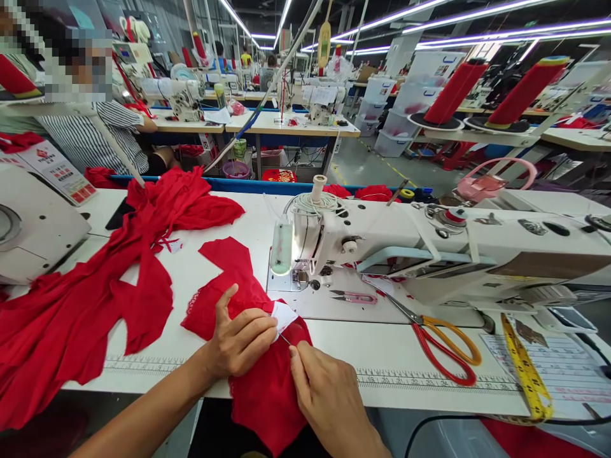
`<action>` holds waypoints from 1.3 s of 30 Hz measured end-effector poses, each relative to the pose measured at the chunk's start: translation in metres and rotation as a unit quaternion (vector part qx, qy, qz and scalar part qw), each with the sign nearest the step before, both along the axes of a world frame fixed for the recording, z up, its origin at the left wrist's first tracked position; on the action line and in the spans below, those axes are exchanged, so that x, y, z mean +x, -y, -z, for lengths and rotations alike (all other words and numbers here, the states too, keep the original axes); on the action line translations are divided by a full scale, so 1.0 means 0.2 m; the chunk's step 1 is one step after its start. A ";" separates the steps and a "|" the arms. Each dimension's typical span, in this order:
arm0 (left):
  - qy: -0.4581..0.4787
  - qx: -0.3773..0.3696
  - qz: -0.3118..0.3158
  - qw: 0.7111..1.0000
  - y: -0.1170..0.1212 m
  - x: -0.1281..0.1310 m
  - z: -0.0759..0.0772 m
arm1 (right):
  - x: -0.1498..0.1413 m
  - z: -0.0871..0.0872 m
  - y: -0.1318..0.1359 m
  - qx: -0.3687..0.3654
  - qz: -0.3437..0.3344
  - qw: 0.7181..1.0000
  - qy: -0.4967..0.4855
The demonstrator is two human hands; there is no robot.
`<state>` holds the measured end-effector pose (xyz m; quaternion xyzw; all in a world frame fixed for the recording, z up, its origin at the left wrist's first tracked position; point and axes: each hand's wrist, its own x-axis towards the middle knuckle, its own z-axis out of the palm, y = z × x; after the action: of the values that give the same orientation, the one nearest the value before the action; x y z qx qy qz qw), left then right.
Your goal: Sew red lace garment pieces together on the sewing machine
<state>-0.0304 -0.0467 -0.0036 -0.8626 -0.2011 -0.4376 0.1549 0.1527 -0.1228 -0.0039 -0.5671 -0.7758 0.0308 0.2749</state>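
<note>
A red fabric piece (267,388) with a lace-like edge lies over the table's front edge and hangs down. On it is a small white patch (285,316), perhaps paper or cloth. My left hand (243,337) pinches the fabric at the patch's left side, thumb raised. From the right, my right hand (329,391) grips a thin pointed metal tool (285,340), its tip at the patch's lower edge. The tool's handle is hidden in my fingers, so its exact kind does not show.
A white sewing machine (458,248) stands just behind. Thread snips (354,298), scissors (443,343) and a yellow tape measure (525,369) lie to the right. Red garments (95,305) heap at left, near another machine (38,222). A person in a striped shirt (100,137) sits beyond.
</note>
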 end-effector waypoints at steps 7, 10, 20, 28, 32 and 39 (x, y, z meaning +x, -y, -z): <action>0.001 0.006 -0.004 1.000 0.00 0.00 0.00 | 0.00 0.01 0.00 -0.013 -0.003 1.000 -0.004; 0.002 0.007 -0.006 1.000 0.00 0.01 0.00 | 0.00 0.01 0.00 -0.015 0.002 1.000 -0.003; 0.002 0.003 -0.001 1.000 -0.01 0.00 0.00 | -0.01 0.01 -0.01 -0.022 -0.002 0.999 -0.026; 0.005 -0.013 -0.005 1.000 0.00 0.00 0.01 | -0.04 0.05 -0.02 -0.073 -0.013 0.991 -0.111; -0.003 0.016 -0.020 1.000 0.00 0.01 0.00 | -0.04 0.06 -0.03 -0.078 -0.007 0.989 -0.127; 0.001 0.065 -0.048 0.997 0.01 0.02 -0.02 | -0.08 0.06 -0.05 -0.025 0.021 0.995 -0.099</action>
<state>-0.0261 -0.0486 0.0013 -0.8397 -0.2140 -0.4422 0.2314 0.1373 -0.1132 -0.0162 -0.5844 -0.7313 0.1003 0.3370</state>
